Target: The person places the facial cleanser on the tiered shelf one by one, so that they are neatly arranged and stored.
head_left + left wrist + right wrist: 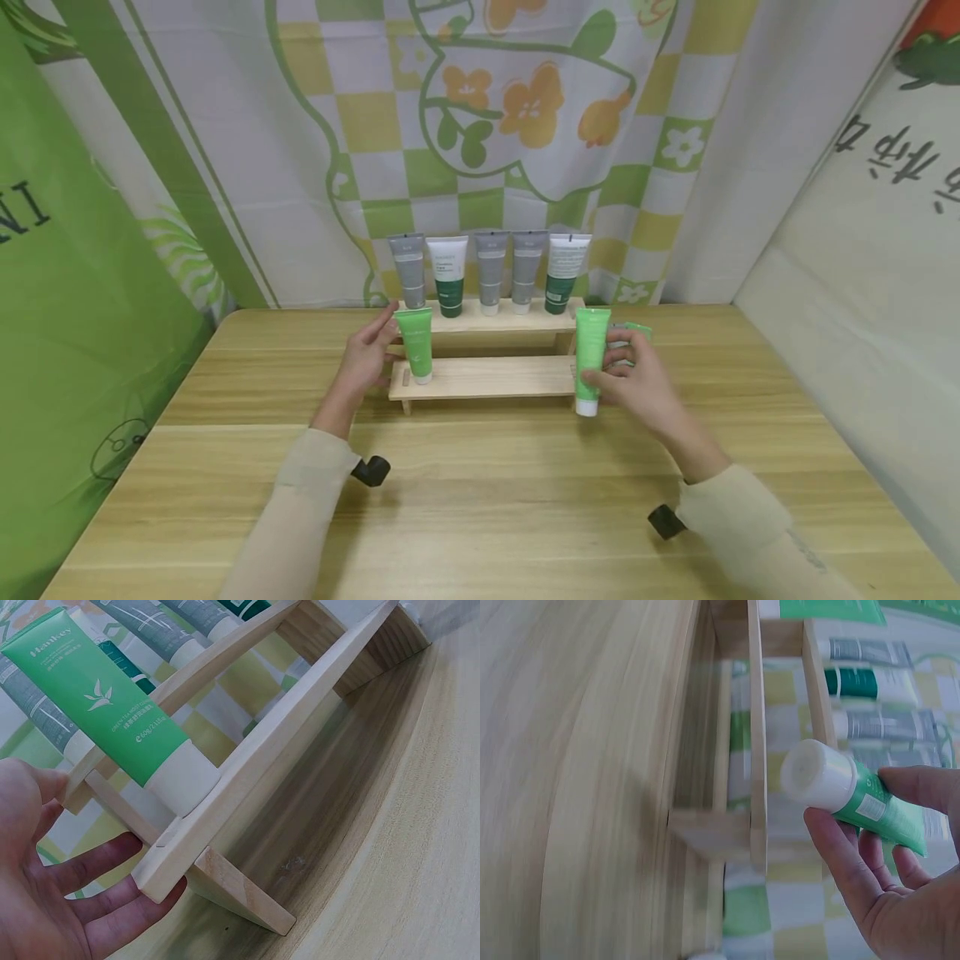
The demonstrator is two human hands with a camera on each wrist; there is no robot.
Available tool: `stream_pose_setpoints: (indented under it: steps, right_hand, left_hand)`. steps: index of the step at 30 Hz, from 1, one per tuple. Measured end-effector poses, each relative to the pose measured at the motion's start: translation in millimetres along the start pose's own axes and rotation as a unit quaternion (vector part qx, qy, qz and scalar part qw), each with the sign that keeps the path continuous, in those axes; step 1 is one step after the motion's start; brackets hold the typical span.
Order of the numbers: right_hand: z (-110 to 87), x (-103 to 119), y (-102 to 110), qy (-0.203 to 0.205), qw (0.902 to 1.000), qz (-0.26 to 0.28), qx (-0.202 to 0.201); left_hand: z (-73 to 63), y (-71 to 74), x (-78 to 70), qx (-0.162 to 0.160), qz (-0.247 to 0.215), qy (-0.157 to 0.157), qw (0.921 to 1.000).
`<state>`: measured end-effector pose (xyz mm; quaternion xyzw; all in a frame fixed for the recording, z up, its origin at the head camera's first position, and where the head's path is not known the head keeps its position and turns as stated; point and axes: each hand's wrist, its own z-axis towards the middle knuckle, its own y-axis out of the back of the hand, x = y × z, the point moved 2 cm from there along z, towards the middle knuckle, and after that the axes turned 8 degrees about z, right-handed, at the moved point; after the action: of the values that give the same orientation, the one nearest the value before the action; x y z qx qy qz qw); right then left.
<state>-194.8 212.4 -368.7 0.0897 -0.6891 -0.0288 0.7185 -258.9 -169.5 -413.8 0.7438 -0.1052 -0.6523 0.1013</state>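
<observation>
In the head view my right hand (637, 379) pinches a light green tube (591, 354) with a white cap, held upright, cap down, at the right end of a two-tier wooden shelf (487, 379). The right wrist view shows that tube's white cap (817, 776) close up, with thumb and fingers on the green body. My left hand (52, 892) touches the shelf's left end with its fingers spread, one digit by the upper tier and others by the lower. A printed green tube (97, 697) stands cap down on the lower tier's left end, beside that hand.
Along the upper tier stand several tubes: grey ones (491, 271) and white-and-green ones (450, 275). Partly hidden behind my right hand are more tubes, one with a green end (640, 330). Patterned curtain (480, 108) hangs behind the wooden table (480, 508).
</observation>
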Motion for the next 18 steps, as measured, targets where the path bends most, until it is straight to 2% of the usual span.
stream_pose_setpoints:
  steps: [6,10,18]
  right_hand:
    - [1.5,3,-27,0.012,0.9993,0.021,0.029]
    - [5.1,3,-44,0.035,0.9982,0.022,0.045]
    - [10.0,9,-75,0.075,0.9957,0.013,0.052]
  left_hand:
    - [0.8,-0.1,0.6,-0.005,0.004,0.000,1.0000]
    - [1.2,0.4,1.0,-0.005,0.005,-0.001,1.0000]
    - [1.1,-0.2,1.7,0.006,-0.017,-0.010,0.9998]
